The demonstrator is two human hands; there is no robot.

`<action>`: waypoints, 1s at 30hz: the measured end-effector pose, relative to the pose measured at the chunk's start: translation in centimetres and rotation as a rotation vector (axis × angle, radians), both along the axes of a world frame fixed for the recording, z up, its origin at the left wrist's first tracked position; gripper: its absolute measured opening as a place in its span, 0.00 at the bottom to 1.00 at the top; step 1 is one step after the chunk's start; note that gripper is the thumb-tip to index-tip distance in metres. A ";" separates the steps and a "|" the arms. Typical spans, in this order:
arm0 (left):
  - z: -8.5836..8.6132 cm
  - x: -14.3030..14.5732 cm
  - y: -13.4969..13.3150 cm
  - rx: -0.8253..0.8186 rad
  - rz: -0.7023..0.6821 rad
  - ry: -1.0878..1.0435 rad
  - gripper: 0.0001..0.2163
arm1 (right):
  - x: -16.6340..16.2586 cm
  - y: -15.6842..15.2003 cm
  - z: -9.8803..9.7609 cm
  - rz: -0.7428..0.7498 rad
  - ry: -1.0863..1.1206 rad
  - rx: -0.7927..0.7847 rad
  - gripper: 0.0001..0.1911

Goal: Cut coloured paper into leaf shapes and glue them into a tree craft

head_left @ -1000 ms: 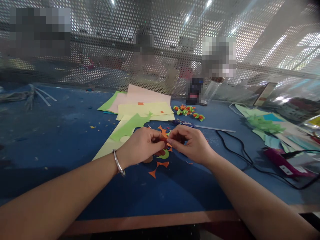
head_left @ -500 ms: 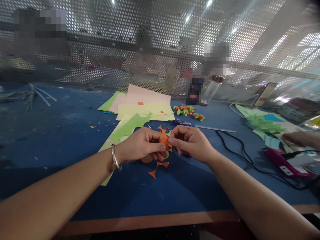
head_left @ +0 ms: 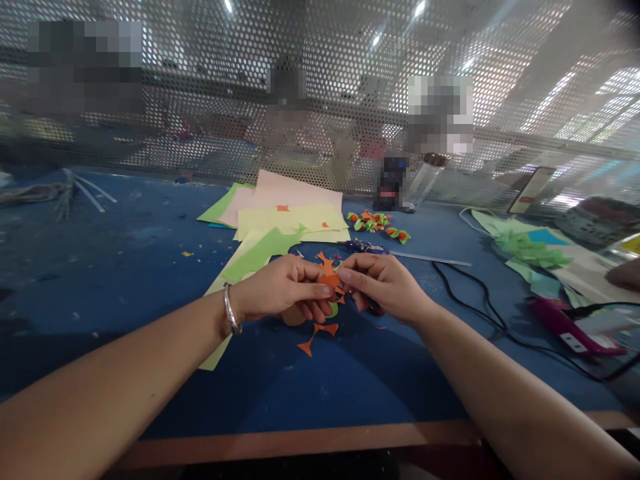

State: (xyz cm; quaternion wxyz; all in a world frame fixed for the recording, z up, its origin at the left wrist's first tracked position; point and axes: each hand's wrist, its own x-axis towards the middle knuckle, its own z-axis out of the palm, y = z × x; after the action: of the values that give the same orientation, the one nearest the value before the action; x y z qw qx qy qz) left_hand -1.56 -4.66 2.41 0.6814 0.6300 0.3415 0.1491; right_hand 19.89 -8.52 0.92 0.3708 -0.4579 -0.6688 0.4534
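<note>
My left hand (head_left: pixel 285 290), with a silver bangle at the wrist, pinches a small orange paper piece (head_left: pixel 330 281) between thumb and fingers. Close on its right, my right hand (head_left: pixel 383 283) is closed, thumb against forefinger, at the edge of the same piece. Its fingertips partly hide what they grip. Orange paper scraps (head_left: pixel 326 329) with curved edges lie on the blue table just below the hands, and more show behind them. A bit of green paper peeks out under my left fingers. A green offcut (head_left: pixel 260 255) rests on a pale yellow strip (head_left: pixel 213 357) beside my left hand.
Stacked pink and yellow sheets (head_left: pixel 300 190) lie farther back. Twisted orange-green paper pieces (head_left: pixel 370 220) sit near a blue-handled tool (head_left: pixel 367 247) and a metal ruler (head_left: pixel 430 259). At right are a black cable (head_left: pixel 487 300), a magenta power strip (head_left: pixel 575 327) and another person's hand (head_left: pixel 625 275).
My right fingertips have shifted slightly at the orange piece, so more of it shows. At the right edge, the other person's hand has drawn back to the right.
</note>
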 end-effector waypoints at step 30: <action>-0.5 0.3 -0.1 0.110 0.265 -0.031 0.07 | 0.0 -0.1 -1.0 -0.062 -0.380 0.628 0.07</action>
State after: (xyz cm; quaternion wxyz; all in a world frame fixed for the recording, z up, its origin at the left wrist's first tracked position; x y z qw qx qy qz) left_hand -1.25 -4.71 1.92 0.6256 0.6132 0.4024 0.2660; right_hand 19.87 -8.57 -0.04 0.3760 -0.4177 -0.8182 0.1214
